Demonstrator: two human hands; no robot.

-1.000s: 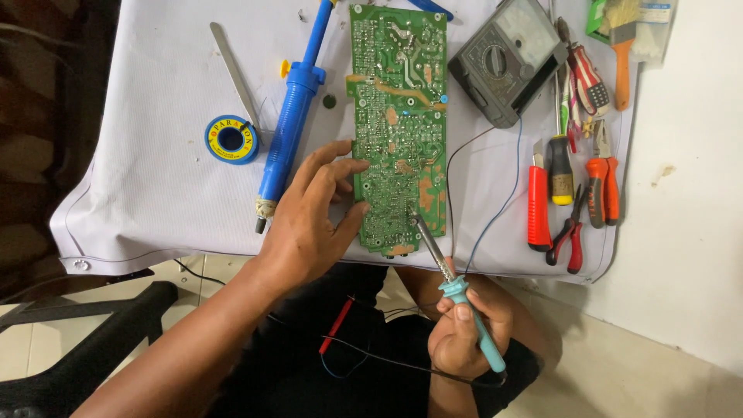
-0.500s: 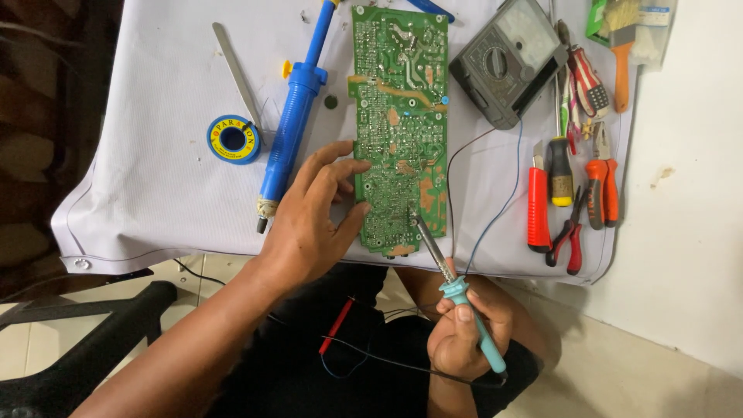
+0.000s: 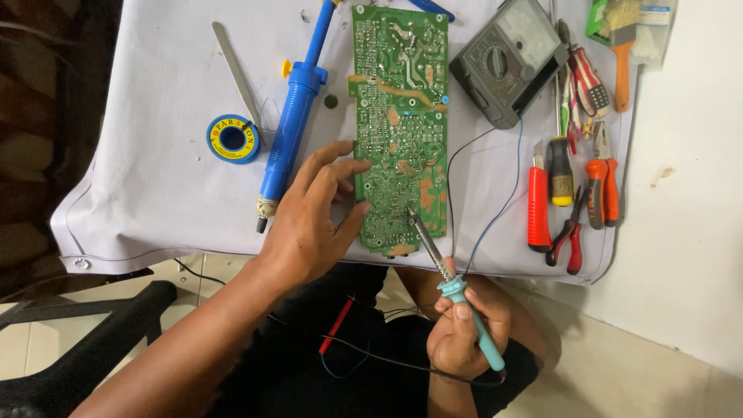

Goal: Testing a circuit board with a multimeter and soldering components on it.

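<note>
White cloth [image 3: 155, 193] covers the bench — green circuit board [image 3: 401, 116] lies mid-cloth. Left hand [image 3: 309, 224], fingers spread, steadies the board's near-left edge; right hand [image 3: 460, 333] grips a soldering iron [image 3: 453, 290] — tip on the board's near end.

Circuit board [image 3: 401, 124] green with tan patches. Left of it: blue desoldering pump [image 3: 292, 124], blue-yellow solder spool [image 3: 232, 139]. Soldering iron [image 3: 457, 298] handle teal.

A white-covered table [image 3: 155, 209] carries a circuit board [image 3: 402, 116] mid-table, a blue pump [image 3: 290, 131] and solder reel [image 3: 233, 139] leftward, a meter [image 3: 507, 62] at the far edge, and pliers [image 3: 569, 232] by the right edge.
</note>
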